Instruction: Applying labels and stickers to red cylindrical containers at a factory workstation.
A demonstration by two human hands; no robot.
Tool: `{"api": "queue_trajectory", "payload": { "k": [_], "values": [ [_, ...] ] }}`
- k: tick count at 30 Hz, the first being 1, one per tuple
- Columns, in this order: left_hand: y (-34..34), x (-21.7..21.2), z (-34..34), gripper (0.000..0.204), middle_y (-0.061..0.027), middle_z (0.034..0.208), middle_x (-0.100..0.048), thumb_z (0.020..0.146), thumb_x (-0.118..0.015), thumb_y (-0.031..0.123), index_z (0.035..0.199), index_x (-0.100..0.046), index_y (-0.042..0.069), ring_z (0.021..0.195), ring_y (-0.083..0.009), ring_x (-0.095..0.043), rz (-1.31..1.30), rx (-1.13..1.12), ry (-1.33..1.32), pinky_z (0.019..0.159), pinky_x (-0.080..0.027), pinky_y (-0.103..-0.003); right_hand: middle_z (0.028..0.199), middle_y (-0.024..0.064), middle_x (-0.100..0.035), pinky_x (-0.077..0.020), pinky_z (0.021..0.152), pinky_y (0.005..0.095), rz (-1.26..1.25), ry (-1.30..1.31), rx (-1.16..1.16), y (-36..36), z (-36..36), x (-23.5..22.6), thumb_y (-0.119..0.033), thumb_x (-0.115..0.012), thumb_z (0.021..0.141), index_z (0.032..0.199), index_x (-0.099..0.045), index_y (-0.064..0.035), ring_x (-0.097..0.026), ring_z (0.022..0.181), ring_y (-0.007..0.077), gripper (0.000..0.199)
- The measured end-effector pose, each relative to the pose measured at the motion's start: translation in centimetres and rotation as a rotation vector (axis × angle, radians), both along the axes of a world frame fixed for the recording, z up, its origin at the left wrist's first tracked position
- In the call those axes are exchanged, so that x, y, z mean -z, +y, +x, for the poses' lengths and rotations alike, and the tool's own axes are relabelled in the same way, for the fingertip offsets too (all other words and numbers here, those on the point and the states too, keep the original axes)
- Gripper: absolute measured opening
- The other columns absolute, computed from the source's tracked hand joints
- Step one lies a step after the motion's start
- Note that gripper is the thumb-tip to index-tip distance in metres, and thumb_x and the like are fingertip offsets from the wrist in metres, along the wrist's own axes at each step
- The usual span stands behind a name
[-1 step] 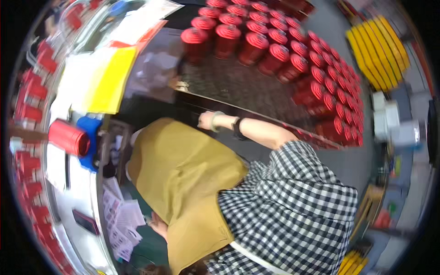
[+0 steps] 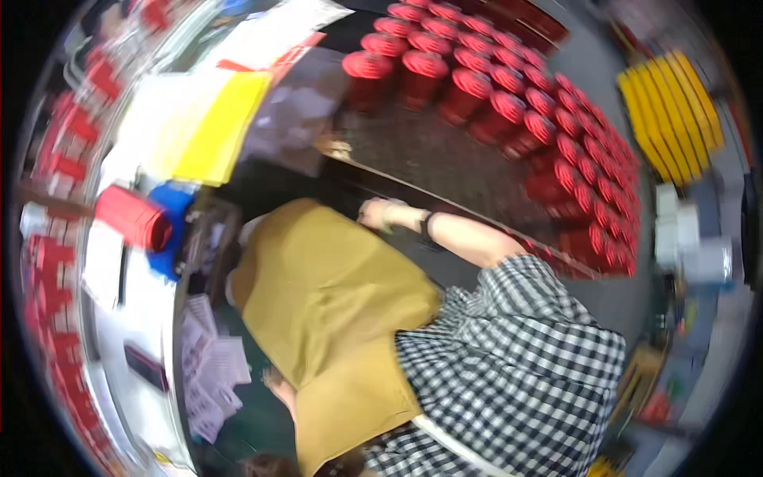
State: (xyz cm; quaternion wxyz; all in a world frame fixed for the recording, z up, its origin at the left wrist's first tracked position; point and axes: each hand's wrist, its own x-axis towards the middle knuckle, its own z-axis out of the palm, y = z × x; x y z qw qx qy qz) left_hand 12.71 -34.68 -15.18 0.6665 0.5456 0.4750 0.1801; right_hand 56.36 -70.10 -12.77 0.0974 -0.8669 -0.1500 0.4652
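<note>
Right hand (image 2: 372, 213) was near the tray (image 2: 445, 163), left hand (image 2: 278, 385) well apart by papers (image 2: 211, 362); couldn't tell their grip, tbh, too blurry. Cans (image 2: 467, 97) stood upright, probably saving space.

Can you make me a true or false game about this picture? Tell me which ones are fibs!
1. The apron is mustard yellow. True.
2. The right hand is holding a canister. False: it is close to the apron, apart from the red canisters.
3. There is a black band on the right arm. True.
4. The sleeve is plain green. False: the sleeve is black and white checks.
5. Loose papers are to the left of the left hand. True.
6. The stacked things at the far right are all blue. False: the stack is yellow with dark stripes.
</note>
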Motion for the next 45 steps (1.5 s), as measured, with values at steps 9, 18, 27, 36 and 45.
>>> {"api": "queue_trajectory", "payload": {
  "k": [9,18,27,36,45],
  "values": [
    [-3.6,0.7,6.4,0.046,-0.0235,0.115,-0.067,0.106,-0.042,0.025,0.142,-0.044,-0.005,0.109,-0.0295,-0.063,-0.151,0.208,0.293,0.098,-0.046,-0.042,0.13,0.0219,-0.066,-0.0533,0.096,0.0408,-0.27,0.428,0.721,0.3,2.4,13.1,-0.041,-0.057,0.098,0.133,-0.063,-0.0008,-0.067,0.115,0.0346,0.053],
    [9.6,3.0,22.1,0.041,-0.0203,0.109,-0.068,0.104,-0.046,0.024,0.132,-0.051,-0.005,0.101,-0.0263,-0.062,-0.039,0.139,0.384,0.092,-0.047,-0.04,0.133,0.0217,-0.064,-0.053,0.096,0.0428,-0.22,0.112,0.098,14.7,17.4,15.6,-0.037,-0.054,0.1,0.133,-0.062,-0.0015,-0.066,0.116,0.036,0.05],
    [14.5,2.1,23.9,0.036,-0.017,0.103,-0.068,0.101,-0.05,0.022,0.123,-0.057,-0.005,0.094,-0.0231,-0.062,0.051,0.185,0.467,0.085,-0.049,-0.038,0.135,0.0215,-0.063,-0.0526,0.097,0.0448,-0.128,-0.116,-0.212,20.1,22.3,9.9,-0.034,-0.05,0.101,0.134,-0.061,-0.0023,-0.065,0.117,0.0373,0.047],
    [8.6,4.3,15.9,0.032,-0.0138,0.097,-0.069,0.099,-0.053,0.021,0.114,-0.064,-0.005,0.086,-0.0199,-0.062,0.181,0.207,0.563,0.079,-0.05,-0.035,0.137,0.0214,-0.061,-0.0523,0.098,0.0468,-0.023,-0.335,-0.579,15.4,22.9,10.5,-0.03,-0.047,0.102,0.135,-0.06,-0.0031,-0.064,0.118,0.0387,0.045],
    [7.2,-14.7,19.6,0.021,-0.0125,0.098,-0.071,0.096,-0.063,0.011,0.11,-0.069,-0.005,0.084,-0.0173,-0.066,0.378,-0.216,0.186,0.079,-0.051,-0.028,0.139,0.0212,-0.059,-0.0519,0.099,0.0489,0.101,-0.517,-0.805,14.4,20.1,2.8,-0.027,-0.043,0.103,0.135,-0.06,-0.0038,-0.063,0.118,0.04,0.042]
  ]
}}
